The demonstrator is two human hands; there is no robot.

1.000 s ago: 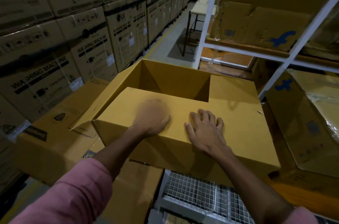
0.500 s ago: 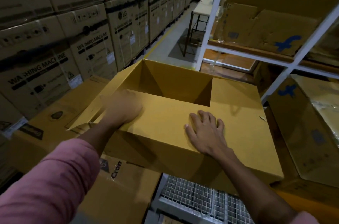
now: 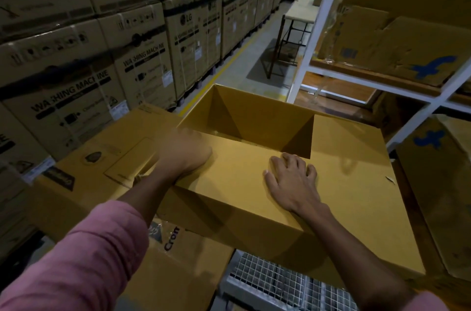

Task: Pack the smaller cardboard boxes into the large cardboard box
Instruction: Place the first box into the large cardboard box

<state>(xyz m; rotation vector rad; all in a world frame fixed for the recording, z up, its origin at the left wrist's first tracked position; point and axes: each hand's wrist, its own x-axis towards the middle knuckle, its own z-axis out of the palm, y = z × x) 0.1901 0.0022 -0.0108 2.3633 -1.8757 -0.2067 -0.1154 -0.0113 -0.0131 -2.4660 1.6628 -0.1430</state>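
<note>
Stacked cartons [image 3: 76,86] left of the fingers are printed "LG" and "WASHING MACHINE"; "Cron" is read on a lower box [image 3: 175,254]. Right hand [image 3: 293,180]: fingers spread flat on the large cardboard box [image 3: 344,157] flap. Left hand [image 3: 183,155]: blurred at the flap's left edge; finger state cannot be told.

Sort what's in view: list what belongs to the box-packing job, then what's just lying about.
Part of the job:
large cardboard box, part open
its near flap
left hand, blurred, at the flap's left edge
right hand, flat on the flap

Just about:
washing machine cartons
white shelf rack
small table
wire mesh platform
</note>
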